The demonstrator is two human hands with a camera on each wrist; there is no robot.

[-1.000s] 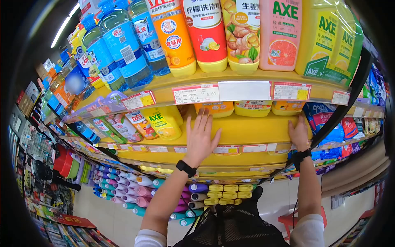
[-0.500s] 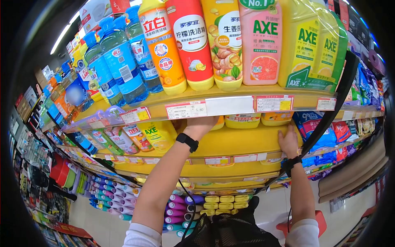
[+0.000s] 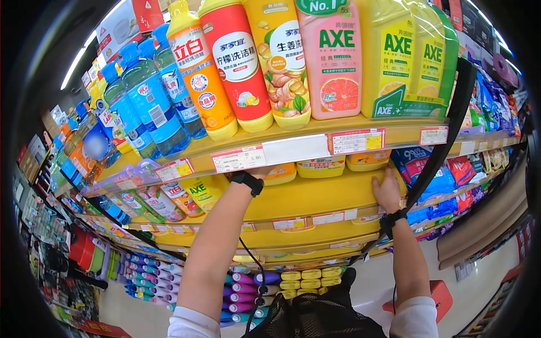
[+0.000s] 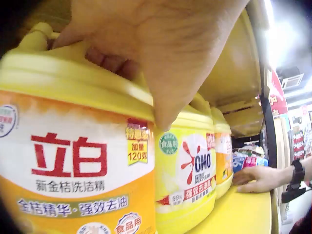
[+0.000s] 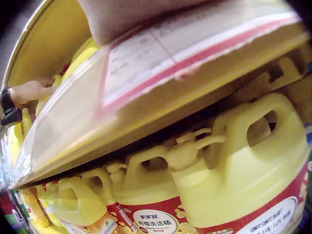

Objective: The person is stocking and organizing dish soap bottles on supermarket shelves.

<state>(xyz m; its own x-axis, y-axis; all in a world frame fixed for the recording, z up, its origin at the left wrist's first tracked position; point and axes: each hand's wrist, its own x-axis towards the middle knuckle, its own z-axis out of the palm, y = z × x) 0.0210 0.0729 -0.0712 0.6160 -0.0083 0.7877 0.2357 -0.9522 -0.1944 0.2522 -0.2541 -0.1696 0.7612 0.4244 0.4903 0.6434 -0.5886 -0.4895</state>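
My left hand (image 4: 146, 44) is over the top of a yellow-capped jug with an orange and white label (image 4: 73, 161), its fingers curled through the handle and the thumb pointing down in front. In the head view the upper shelf hides most of this hand (image 3: 259, 172). Beside that jug stands a yellow OMO jug (image 4: 187, 170), with another orange-labelled jug (image 4: 223, 156) beyond it. My right hand (image 3: 386, 191) rests on the yellow lower shelf (image 3: 321, 194) near its right end, fingers loosely bent and holding nothing.
Upright dish-soap bottles (image 3: 239, 67) line the upper shelf, whose price-tag edge (image 3: 296, 148) overhangs the left hand. A black post (image 3: 445, 132) and blue bags (image 3: 437, 183) are at the right. Large yellow jugs (image 5: 239, 165) stand on a level below.
The left hand has gone from lying spread at the shelf's jugs to reaching beneath the upper shelf and gripping a handle. The right hand has stayed near the shelf's right end.
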